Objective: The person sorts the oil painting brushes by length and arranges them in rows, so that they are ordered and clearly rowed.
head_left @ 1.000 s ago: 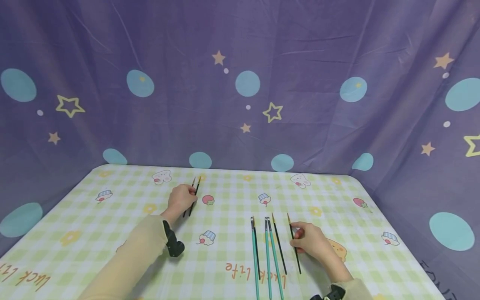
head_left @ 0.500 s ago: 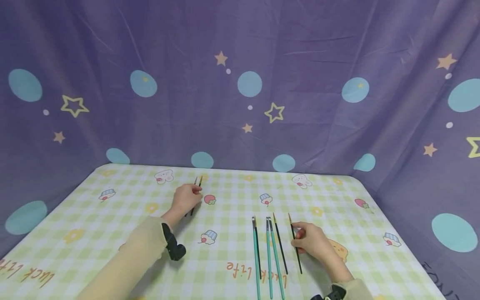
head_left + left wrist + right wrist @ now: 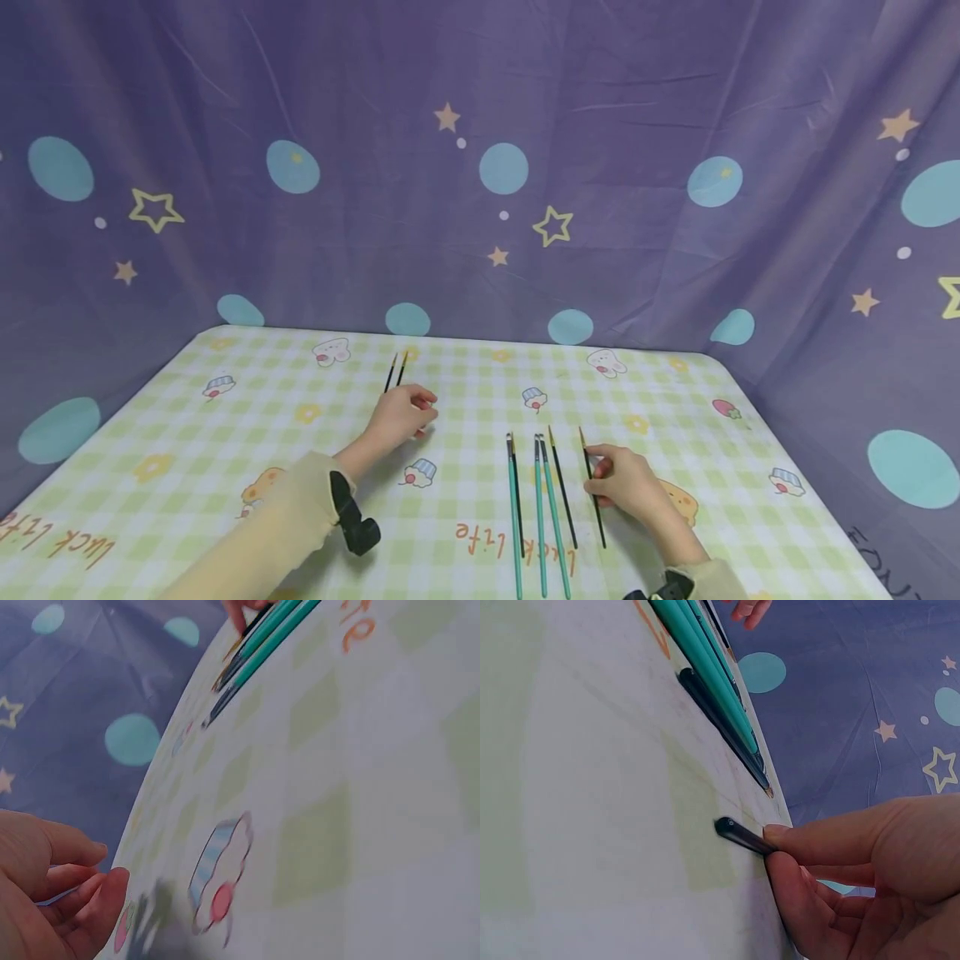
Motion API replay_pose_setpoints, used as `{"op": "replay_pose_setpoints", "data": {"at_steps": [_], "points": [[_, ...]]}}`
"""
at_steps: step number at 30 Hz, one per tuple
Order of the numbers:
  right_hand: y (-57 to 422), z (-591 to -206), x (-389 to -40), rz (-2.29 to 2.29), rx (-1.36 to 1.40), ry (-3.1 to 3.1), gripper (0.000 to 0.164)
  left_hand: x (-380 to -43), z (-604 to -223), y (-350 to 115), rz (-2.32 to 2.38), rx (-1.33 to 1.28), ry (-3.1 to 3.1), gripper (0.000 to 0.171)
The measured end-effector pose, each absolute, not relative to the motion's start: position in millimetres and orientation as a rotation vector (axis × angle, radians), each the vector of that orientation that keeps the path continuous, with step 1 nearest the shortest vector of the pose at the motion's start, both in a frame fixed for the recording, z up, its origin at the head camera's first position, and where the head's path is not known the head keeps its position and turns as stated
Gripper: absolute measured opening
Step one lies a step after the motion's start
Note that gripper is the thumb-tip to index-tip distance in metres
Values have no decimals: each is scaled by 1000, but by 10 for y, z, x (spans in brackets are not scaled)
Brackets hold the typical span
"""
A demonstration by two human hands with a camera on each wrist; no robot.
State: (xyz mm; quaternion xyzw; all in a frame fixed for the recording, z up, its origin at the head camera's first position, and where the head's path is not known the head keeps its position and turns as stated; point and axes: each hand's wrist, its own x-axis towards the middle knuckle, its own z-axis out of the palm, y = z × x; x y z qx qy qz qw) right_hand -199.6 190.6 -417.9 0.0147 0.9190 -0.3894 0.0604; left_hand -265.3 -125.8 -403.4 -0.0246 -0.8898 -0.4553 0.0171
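My left hand (image 3: 399, 417) hovers over the tablecloth with fingers loosely bent and nothing between them, as the left wrist view also shows. Just behind it lie two thin black paintbrushes (image 3: 402, 368), their lower parts covered by the hand. On the right, my right hand (image 3: 626, 482) pinches a black paintbrush (image 3: 595, 505) between thumb and fingers. That brush's dark handle end (image 3: 739, 834) points out of the grip in the right wrist view. Left of this hand lie several brushes side by side, teal-handled paintbrushes (image 3: 540, 525) and black-handled paintbrushes (image 3: 562, 492).
A green-and-white checked tablecloth (image 3: 315, 467) with printed cartoons covers the table. Behind it hangs a purple curtain (image 3: 375, 217) with stars and blue ovals. Black straps with cameras (image 3: 352, 517) sit on the wrists.
My left hand has come away from the two black paintbrushes, moving right and toward me, and they stay on the cloth. The right hand keeps its pinch on its brush.
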Motion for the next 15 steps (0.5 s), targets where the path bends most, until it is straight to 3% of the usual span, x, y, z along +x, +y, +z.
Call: {"op": "replay_pose_setpoints", "data": {"at_steps": [15], "points": [[1909, -4181, -1987, -1219, 39, 2768, 53, -2294, -4128, -847, -1517, -293, -2837, 20]]}}
